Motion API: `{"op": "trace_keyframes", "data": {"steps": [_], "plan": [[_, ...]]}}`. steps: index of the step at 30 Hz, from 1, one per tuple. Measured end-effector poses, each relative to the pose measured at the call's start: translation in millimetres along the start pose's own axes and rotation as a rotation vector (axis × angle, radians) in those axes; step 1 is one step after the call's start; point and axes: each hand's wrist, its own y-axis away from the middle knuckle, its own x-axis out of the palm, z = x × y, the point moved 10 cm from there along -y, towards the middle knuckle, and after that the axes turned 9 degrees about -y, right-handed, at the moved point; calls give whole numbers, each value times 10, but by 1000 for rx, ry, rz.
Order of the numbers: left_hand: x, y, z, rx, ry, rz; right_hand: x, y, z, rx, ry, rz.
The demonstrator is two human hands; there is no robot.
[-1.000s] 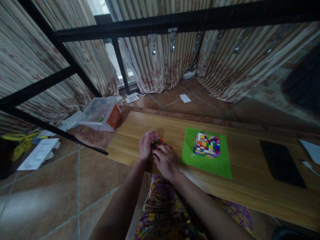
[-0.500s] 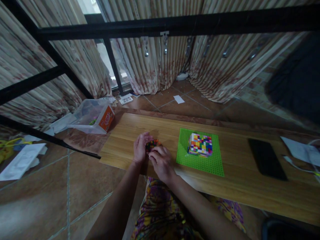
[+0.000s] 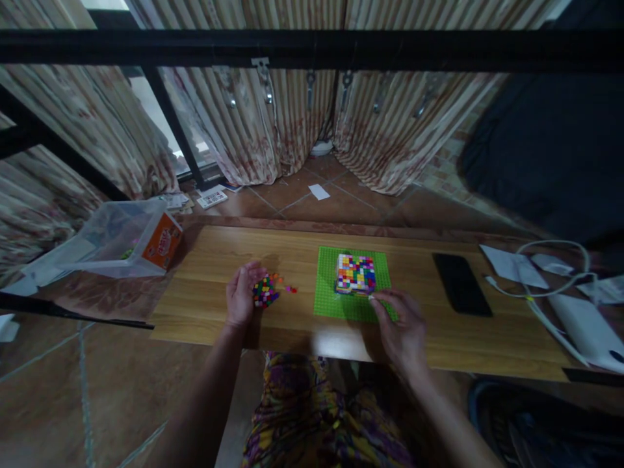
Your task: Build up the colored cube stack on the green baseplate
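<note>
My left hand rests on the table, its fingers stretched out and curved along the far left side of a pile of small coloured building bricks. A few loose bricks lie just right of that pile. Over the near right part of a green baseplate, my right hand pinches a tiny whitish brick between thumb and forefinger. It is close to the near right corner of a square multicoloured brick block that stands on the baseplate. Whether the brick touches the block, I cannot tell.
The wooden table runs left to right before me. A black phone-like slab lies right of the baseplate, with white cables beyond. At the left stands a clear plastic box with an orange label. A black bar crosses above.
My right hand has moved from the brick pile to the block, carrying a small brick. My left hand has stayed by the pile, now more uncovered. The view has swung right.
</note>
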Motion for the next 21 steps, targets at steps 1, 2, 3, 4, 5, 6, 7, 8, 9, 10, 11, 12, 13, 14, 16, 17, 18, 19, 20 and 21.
{"op": "trace_keyframes", "data": {"steps": [1,2,3,4,5,6,7,8,9,10,11,12,13,14,16,17,18,19,20,21], "plan": [[-3,-3,10,-3,0,-2,-41,-44,-50,-2,17,-15],[-7,-5,19,-7,-7,-4,-55,-83,-84,-7,29,-20],[-8,-7,24,-8,-21,-3,-50,-117,-107,-12,35,-17],[-11,-8,22,-5,-38,-4,-34,-145,-124,-17,36,-11],[-15,-8,17,0,-57,-6,-11,-165,-138,-20,32,-5],[-18,-9,11,5,-74,-8,14,-178,-151,-22,27,0],[-21,-10,9,7,-88,-9,36,-186,-165,-22,20,4],[-22,-11,10,6,-97,-8,53,-189,-180,-21,13,4],[-23,-13,15,3,-102,-8,69,-190,-196,-19,6,7],[-21,-16,22,0,-105,-3,82,-190,-212,-16,-2,10],[-17,-19,31,-3,-106,2,91,-190,-228,-12,-11,12],[-15,-22,37,-2,-105,7,95,-191,-245,-5,-22,11],[-15,-24,39,2,-106,8,94,-194,-261,5,-35,7],[-18,-26,38,8,-107,6,91,-198,-278,18,-49,0],[-20,-26,29,22,-106,1,86,-206,-306,46,-77,-14],[-20,-24,22,28,-105,-1,89,-209,-312,55,-87,-16],[-16,-20,17,29,-104,0,94,-212,-312,58,-92,-15],[-13,-16,12,27,-104,-1,98,-214,-305,52,-92,-13],[-11,-12,6,25,-105,-3,103,-214,-291,38,-88,-9],[-11,-7,-1,23,-106,-6,107,-213,-275,19,-81,-5]]}}
